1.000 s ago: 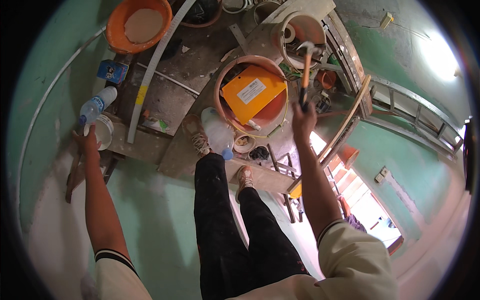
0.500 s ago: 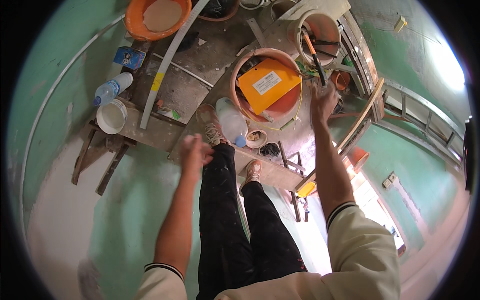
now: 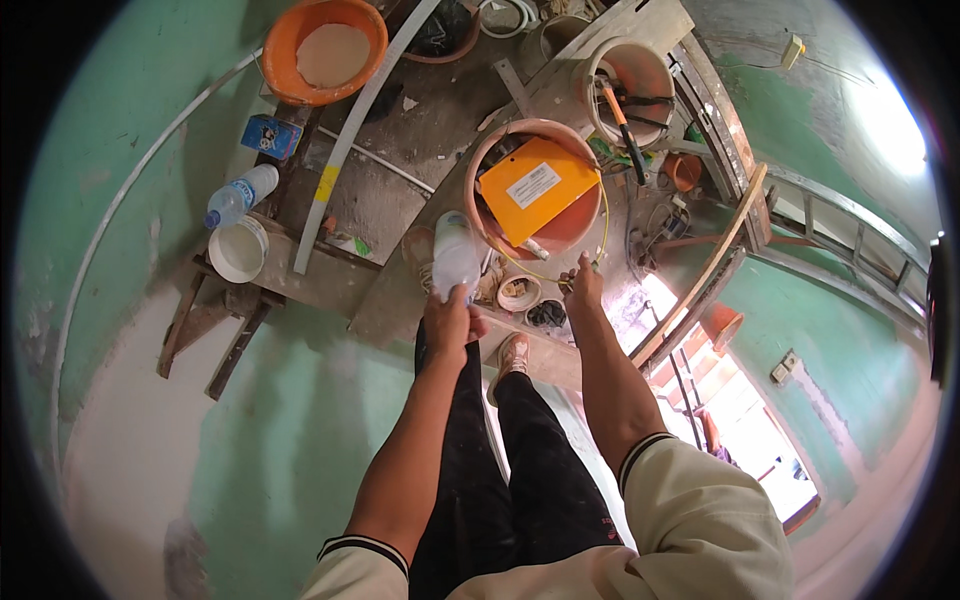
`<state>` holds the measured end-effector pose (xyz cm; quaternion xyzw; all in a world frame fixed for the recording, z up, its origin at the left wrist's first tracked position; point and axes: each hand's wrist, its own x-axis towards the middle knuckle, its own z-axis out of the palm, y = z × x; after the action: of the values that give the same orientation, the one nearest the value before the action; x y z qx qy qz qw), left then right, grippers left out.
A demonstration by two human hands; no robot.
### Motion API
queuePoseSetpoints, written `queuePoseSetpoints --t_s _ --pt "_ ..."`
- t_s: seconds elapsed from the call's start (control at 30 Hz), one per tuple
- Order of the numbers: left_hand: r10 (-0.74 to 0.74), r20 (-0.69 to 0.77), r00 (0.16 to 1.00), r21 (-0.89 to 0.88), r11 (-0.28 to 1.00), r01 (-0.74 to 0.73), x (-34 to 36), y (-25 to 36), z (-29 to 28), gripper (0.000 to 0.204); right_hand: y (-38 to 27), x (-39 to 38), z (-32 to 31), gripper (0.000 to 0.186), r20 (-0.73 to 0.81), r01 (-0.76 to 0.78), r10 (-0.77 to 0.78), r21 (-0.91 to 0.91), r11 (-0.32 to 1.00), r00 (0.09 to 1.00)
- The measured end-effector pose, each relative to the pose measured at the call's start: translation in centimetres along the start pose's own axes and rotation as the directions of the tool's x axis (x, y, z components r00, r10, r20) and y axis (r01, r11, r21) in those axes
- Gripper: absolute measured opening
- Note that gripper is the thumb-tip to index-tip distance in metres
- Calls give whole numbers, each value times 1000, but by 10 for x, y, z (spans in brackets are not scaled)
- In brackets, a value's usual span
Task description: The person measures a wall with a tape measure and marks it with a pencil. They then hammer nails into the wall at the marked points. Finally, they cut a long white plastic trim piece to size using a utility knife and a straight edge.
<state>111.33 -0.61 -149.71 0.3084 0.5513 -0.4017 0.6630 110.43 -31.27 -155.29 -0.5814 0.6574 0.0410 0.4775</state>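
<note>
My left hand is closed around the cap end of a clear plastic bottle, which lies beside my shoe; its cap is hidden by my fingers. To the right, the fingers of my right hand are closed on the yellow wire handle of a terracotta-coloured bucket, and the handle's grip is covered. A flat orange piece with a white label rests in the bucket's mouth. Between my hands are a small tub holding bits and a black plastic bundle.
Behind stands a pale bucket with an orange-and-black handled tool leaning out. An orange basin of powder, a white pail and another bottle are at left. The wooden platform ends near my feet. A ladder is right.
My right hand has come down from beside the tool handle to the bucket's handle, which has shifted toward me. My left hand has moved right onto the bottle, and the bottle has turned slightly.
</note>
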Motion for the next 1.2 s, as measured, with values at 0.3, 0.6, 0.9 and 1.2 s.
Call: queuePoseSetpoints --t_s 0.3,0.6,0.9,1.2 --pt "152 -76 985 -46 987 -156 -73 44 -77 56 -71 -129 44 34 208 101 -181 346 933 961" --pt "224 -335 915 53 974 -219 -138 67 -147 77 -137 -208 125 32 311 208 -292 277 938 904" --pt "269 -464 844 67 961 -270 -172 68 -191 68 -129 -216 130 34 308 122 -212 286 951 927" --pt "357 -451 818 29 922 -387 -193 56 -197 52 -132 -214 132 33 290 88 -181 306 948 940"
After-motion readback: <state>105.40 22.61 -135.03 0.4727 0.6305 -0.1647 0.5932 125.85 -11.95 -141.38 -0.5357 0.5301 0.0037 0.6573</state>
